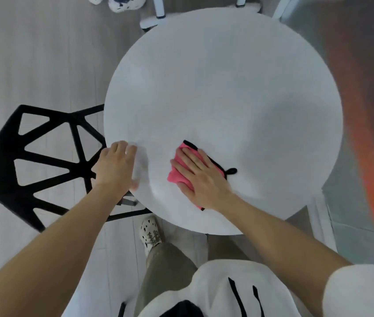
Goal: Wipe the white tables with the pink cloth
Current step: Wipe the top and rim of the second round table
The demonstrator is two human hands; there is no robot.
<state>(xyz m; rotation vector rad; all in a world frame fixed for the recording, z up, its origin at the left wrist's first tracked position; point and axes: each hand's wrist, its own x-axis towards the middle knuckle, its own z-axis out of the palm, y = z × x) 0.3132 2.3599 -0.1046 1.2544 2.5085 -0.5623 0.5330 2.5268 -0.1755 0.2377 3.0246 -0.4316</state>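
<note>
Fingers of the right hand are laid flat on the pink cloth, with most of the tabletop left beyond them.

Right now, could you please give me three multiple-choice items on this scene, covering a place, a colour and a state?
1. Where does the pink cloth lie? A) in a bucket B) on the white table C) on a shelf
2. What colour is the cloth's trim? A) black B) green C) yellow
3. How does the right hand meet the cloth? A) clenched round it B) flat, pressing it C) lifted clear
Answers: 1 B, it lies on the tabletop's near side; 2 A, a black border and loop show; 3 B, straight fingers lie across it.
</note>
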